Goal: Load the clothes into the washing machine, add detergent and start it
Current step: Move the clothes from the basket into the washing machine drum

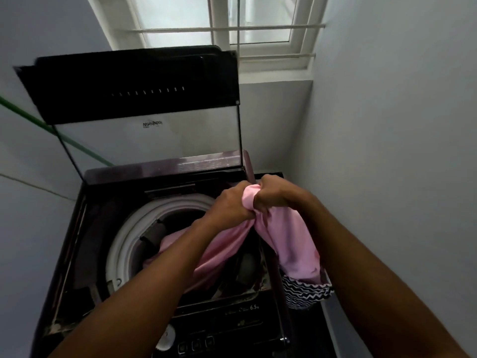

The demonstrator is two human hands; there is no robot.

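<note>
A dark top-loading washing machine stands below me with its glass lid raised upright. A pink garment hangs over the right side of the white-rimmed drum; one end trails into the drum, the other drops outside beside the machine. My left hand and my right hand both grip the bunched pink cloth, side by side above the drum's right rim. Dark clothes lie inside the drum under the pink fabric.
A black-and-white zigzag cloth hangs below the pink garment at the machine's right edge. The control panel with buttons is at the front. Walls close in on both sides; a barred window is behind the lid.
</note>
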